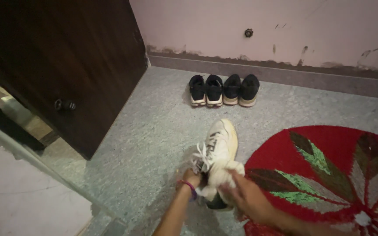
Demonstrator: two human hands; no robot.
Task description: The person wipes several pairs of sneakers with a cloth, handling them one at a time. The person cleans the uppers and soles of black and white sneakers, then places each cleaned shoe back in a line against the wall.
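Person crouches or bends over a speckled grey floor [154,144] near a dark wooden door [66,65].

Left hand [192,178], purple band at the wrist, grips the heel end of a white sneaker [218,146]; fingers closed on the shoe's collar, holding it up off the floor, toe pointing away toward the wall. Laces hang loose at the near side.

Right hand [246,199] presses a pale cloth [225,177] against the sneaker's side near the heel; fingers curled over the cloth, closed on it.

Progress, as judged: wiping is under way at the rear of the shoe. The toe and front upper look fairly clean already, though blur hides fine dirt. The mate of this sneaker is not in view.

Nearby: two pairs of black shoes [223,89] lined up by the pink wall [285,26]; round red mat [329,175] with leaf pattern just right of the hands.
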